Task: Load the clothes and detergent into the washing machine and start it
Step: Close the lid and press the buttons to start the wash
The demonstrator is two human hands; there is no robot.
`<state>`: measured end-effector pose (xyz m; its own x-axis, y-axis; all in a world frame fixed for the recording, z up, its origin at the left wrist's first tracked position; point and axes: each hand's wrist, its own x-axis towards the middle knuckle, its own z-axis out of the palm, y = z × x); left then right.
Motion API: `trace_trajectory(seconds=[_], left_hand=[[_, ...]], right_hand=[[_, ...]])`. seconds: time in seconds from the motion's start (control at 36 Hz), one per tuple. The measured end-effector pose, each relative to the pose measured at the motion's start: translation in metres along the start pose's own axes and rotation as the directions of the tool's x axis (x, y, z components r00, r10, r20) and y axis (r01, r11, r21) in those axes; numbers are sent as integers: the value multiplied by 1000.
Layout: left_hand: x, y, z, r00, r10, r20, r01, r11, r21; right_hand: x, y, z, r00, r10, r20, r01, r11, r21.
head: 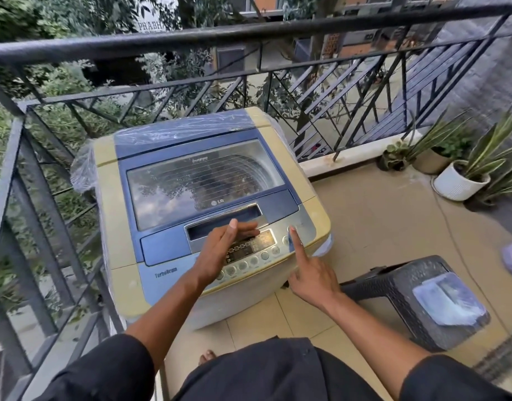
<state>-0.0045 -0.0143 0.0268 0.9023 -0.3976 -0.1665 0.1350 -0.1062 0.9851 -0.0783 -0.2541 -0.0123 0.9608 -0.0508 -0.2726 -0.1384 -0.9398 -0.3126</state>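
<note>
The washing machine (208, 209) stands on the balcony tiles in the corner of the railing (191, 39), its glass lid (202, 180) down; dark shapes show dimly through the glass, though reflections make it hard to tell whether they are clothes. It is a heavy, rigid top-loader, not something to shift. What gets handled here are the small round buttons on its control panel (249, 250) at the front edge. These probably need only a light, straight press from one fingertip. The lid would be lifted by the recessed handle (223, 221) just behind the panel.

The right hand (312, 273) points with its index finger stretched onto a button at the panel's right end, the other fingers curled under and gripping nothing. The left hand (223, 250) hovers over the panel's left half, fingers straight and relaxed, holding nothing. It partly covers the display, so it may hide some readouts.

Clear plastic wrap (84, 166) clings to the machine's back and left side, away from the buttons. To the machine's right sits a dark woven stool (408, 290) with a pale plastic packet (448, 299) on top. Potted plants (463, 175) stand farther right along the wall.
</note>
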Motion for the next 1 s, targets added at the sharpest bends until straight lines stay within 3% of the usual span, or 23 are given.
trace_trajectory(seconds=[0.42, 0.75, 1.0], left_hand=[[4, -3, 1, 999, -23, -28, 23, 1000, -18], [5, 0, 0, 999, -19, -43, 17, 999, -32], [4, 4, 3, 998, -27, -55, 24, 998, -51]], right_hand=[[5, 3, -1, 998, 1, 59, 2, 999, -46], [-2, -4, 6, 998, 37, 48, -43, 991, 124], [-7, -11, 2, 999, 22, 32, -25, 996, 91]])
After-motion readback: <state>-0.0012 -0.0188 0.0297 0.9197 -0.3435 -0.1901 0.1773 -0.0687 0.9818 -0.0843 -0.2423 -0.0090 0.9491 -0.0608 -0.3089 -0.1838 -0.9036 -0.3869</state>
